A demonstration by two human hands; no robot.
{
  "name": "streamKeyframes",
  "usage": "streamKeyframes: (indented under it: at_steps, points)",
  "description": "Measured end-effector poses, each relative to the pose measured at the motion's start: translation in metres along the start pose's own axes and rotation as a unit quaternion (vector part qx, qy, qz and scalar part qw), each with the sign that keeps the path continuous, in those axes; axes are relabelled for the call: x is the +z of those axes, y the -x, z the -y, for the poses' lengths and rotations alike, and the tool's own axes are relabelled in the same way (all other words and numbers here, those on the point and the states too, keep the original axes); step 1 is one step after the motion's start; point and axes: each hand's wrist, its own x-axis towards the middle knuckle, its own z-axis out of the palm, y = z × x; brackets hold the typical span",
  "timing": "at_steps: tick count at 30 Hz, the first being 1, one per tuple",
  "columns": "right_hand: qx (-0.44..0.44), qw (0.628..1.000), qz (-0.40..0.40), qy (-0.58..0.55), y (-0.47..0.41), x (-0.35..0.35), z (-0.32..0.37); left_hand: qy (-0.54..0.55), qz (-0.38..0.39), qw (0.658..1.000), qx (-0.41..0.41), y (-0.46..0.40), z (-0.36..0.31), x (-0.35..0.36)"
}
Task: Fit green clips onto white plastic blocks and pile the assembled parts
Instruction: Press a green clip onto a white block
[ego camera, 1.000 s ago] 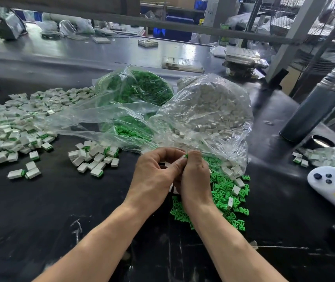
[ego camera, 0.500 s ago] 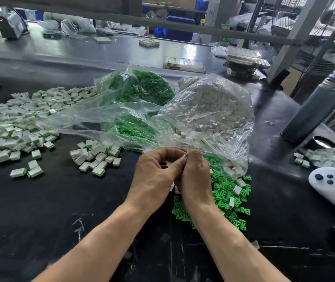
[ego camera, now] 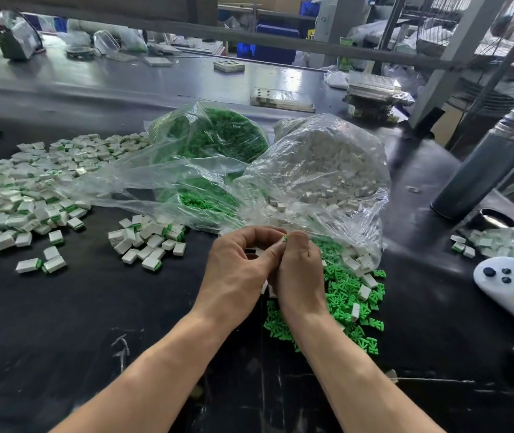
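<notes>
My left hand [ego camera: 239, 270] and my right hand [ego camera: 299, 270] are pressed together at the table's middle, fingertips meeting on a small green clip [ego camera: 285, 239]. A white block between the palms is mostly hidden; only white slivers show under the hands. Loose green clips [ego camera: 347, 301] with a few white blocks lie just right of my hands. A small pile of assembled parts [ego camera: 147, 242] sits to the left, and a much larger pile [ego camera: 21, 195] spreads at the far left. Behind the hands stand a clear bag of white blocks [ego camera: 324, 170] and a clear bag of green clips [ego camera: 215, 135].
A white controller [ego camera: 505, 276] lies at the right edge beside another bag of parts [ego camera: 511, 242]. A dark metal flask [ego camera: 483, 167] and its cap [ego camera: 496, 218] stand at the right. Trays and stacked boxes [ego camera: 374, 95] sit at the back of the black table [ego camera: 62, 323].
</notes>
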Motion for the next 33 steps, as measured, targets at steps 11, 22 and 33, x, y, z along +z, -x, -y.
streamKeyframes:
  at_steps: [11, 22, 33]
  points:
    - [-0.013, 0.999, 0.043, 0.017, 0.008, -0.008, 0.009, 0.028, -0.015, 0.999, -0.014, 0.002, -0.01, -0.006]
    - [-0.143, 0.973, 0.086, 0.158, 0.001, -0.029, 0.014, -0.1, -0.041, 0.994, 0.03, -0.002, -0.012, -0.025]
    - [-0.192, 0.933, 0.089, 0.291, 0.001, -0.032, 0.02, -0.12, -0.024, 0.992, 0.007, -0.002, -0.014, -0.028]
